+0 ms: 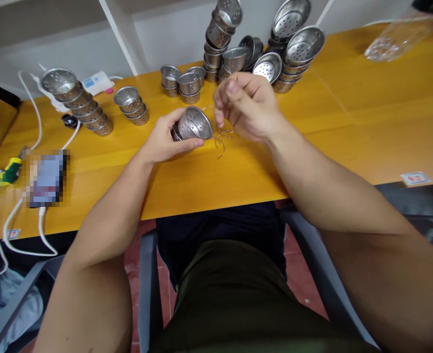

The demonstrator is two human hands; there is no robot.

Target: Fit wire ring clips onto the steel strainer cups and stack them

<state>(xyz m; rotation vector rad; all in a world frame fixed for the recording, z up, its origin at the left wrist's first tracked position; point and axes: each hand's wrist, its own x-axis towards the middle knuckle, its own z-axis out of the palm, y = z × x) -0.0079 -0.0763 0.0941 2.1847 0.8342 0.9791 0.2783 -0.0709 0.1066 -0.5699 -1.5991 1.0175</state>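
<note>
My left hand (165, 139) is wrapped round a perforated metal cup (195, 123), its open mouth tilted toward the right; part of another cup shows behind it. Just right of and above the cup, my right hand (244, 105) is raised with its fingers curled and pressed together; what they hold, if anything, is too small to make out. Several thin curved wires (221, 142) lie on the orange table (209, 181) between and below the hands.
Stacks of perforated cups stand at the left (87, 110), the centre back and the right back (293, 54). A phone (49, 179) with white cables, a yellow-green tool (12, 170) and a clear bottle (396, 41) lie on the table.
</note>
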